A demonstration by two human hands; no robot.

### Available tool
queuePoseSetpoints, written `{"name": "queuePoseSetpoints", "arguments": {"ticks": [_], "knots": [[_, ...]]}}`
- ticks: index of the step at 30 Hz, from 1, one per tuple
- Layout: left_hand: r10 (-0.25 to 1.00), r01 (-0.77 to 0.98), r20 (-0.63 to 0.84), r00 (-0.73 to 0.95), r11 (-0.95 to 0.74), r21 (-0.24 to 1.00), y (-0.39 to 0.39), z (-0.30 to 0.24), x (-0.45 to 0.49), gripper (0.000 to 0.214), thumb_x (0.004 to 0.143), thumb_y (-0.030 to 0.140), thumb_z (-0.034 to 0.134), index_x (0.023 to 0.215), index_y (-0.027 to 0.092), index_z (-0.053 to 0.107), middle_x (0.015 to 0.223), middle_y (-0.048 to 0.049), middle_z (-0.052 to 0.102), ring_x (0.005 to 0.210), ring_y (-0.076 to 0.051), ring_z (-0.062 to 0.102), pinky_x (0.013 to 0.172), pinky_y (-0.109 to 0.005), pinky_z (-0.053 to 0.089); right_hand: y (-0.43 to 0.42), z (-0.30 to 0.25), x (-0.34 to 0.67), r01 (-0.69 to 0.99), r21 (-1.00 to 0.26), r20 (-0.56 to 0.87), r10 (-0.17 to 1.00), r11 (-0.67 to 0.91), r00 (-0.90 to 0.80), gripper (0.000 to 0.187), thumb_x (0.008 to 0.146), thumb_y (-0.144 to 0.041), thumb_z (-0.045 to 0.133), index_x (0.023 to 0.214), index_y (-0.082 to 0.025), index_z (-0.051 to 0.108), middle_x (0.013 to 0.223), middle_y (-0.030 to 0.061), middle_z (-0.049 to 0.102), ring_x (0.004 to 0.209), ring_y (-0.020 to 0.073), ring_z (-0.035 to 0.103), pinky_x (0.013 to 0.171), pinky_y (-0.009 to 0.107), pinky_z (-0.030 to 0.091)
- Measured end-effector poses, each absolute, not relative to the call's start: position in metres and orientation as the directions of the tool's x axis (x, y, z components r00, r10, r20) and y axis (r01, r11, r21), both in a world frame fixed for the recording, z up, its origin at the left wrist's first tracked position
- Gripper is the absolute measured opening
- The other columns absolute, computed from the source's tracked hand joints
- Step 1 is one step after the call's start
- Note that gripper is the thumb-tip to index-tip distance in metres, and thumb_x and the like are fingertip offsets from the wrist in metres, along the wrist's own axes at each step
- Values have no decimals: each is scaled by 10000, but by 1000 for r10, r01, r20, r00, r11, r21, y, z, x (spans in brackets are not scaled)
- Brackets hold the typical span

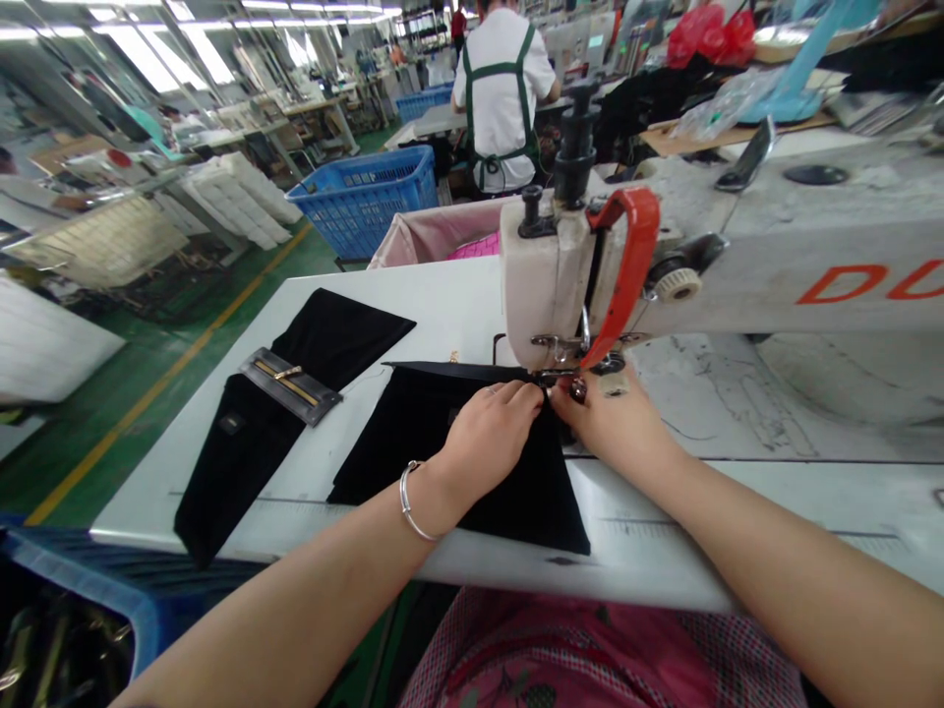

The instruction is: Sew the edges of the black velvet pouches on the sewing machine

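Two hands on black fabric (413, 442) at sewing machine (546, 285) needle: left hand (491, 428) curled, pinching the edge; right hand (612, 418) pinching same edge, fingertips nr touching.

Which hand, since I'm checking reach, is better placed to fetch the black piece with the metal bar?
Probably the left hand: it rests on the black fabric nearer the piece with the metal bar, which lies to its left; the right hand would have to cross over.
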State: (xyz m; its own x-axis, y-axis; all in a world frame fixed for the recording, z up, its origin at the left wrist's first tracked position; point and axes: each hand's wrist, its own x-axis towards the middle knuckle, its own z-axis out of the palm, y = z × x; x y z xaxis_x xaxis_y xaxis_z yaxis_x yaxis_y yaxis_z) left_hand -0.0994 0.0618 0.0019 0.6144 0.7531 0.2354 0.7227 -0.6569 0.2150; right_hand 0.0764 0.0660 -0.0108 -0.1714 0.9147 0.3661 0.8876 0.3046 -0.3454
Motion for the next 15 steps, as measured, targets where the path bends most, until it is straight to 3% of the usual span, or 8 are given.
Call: {"name": "queuePoseSetpoints", "arguments": {"ticks": [3,6,9,12,15], "knots": [[718,695,258,646,-693,189,61,1,-101,317,963,175,486,1281,188,487,1076,-48,639,999,-188,615,902,-346,520,51,0,76,840,-411,298,923,353,-242,77,803,-214,553,860,-186,597,898,80,608,899,260,557,806,386,459],[693,681,267,670,-717,150,60,0,-102,195,955,188,508,1131,205,591,1119,-48,618,1015,-189,610,882,-338,535,32,7,80,759,-483,183,898,437,-400,39,778,-174,587,754,-201,572,873,50,606,870,228,568,807,378,484],[676,668,270,686,-732,135,60,-1,-104,124,951,156,496,991,161,613,1211,-75,590,1096,-200,589,953,-351,522,13,3,88,715,-441,207,837,542,-507,138,871,-170,528,969,-185,624,1069,72,617,999,222,569,907,397,492],[641,625,252,725,-766,148,57,-2,-104,143,955,122,467,1035,140,584,1198,-88,612,1144,-197,578,1022,-362,494,-4,-8,91,695,-347,263,777,629,-572,346,903,-140,485,1237,-179,568,1287,85,556,1167,231,516,1017,422,458],[642,626,260,721,-765,152,50,-3,-103,162,950,110,468,1081,135,561,1205,-89,622,1166,-202,577,1048,-370,482,-14,-16,89,699,-298,289,759,650,-583,429,883,-100,489,1307,-144,537,1342,98,535,1246,238,475,1060,420,440]]}}
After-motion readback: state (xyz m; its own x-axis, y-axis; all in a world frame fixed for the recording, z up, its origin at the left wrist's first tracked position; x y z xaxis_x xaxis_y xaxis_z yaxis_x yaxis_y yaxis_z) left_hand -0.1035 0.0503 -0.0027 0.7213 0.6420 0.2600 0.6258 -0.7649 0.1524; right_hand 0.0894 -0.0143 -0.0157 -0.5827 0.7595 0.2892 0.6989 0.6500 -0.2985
